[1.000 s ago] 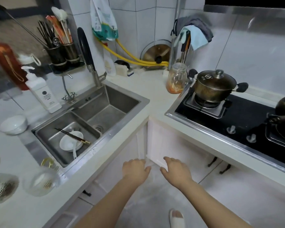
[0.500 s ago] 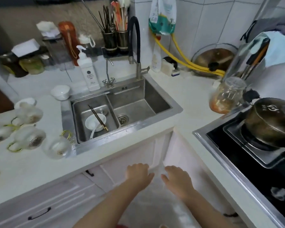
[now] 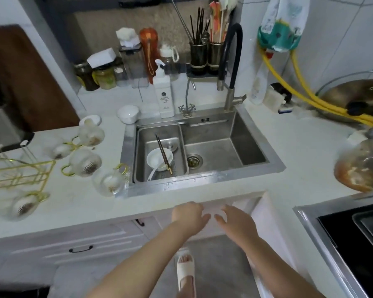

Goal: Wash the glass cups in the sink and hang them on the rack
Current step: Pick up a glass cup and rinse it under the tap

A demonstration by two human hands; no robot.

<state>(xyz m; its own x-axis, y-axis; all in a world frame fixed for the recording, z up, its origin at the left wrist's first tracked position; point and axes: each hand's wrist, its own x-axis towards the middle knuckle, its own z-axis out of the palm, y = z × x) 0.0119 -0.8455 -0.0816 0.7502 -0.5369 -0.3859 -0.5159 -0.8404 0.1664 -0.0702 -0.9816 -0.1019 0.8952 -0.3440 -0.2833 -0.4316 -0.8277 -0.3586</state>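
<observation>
Both hands below counter edge: left hand [image 3: 188, 216] fingers loosely curled, right hand [image 3: 238, 220] fingers spread; cups [image 3: 85, 162] beside sink [image 3: 252, 134], untouched

Both hands low, just below counter edge: left hand [image 3: 188, 216] loosely curled, right hand [image 3: 237, 220] w/ fingers spread. Sink [image 3: 202, 179] ahead of them; glass cups [image 3: 86, 161] and rack [image 3: 17, 175] far left.

This is a home kitchen. A steel sink [image 3: 254, 166] with a black tap [image 3: 232, 61] is set in a white counter [image 3: 306, 151]; chopsticks [image 3: 199, 24] stand in holders by the tiled wall [image 3: 340, 39], and a stove [image 3: 353, 237] is at the right.
</observation>
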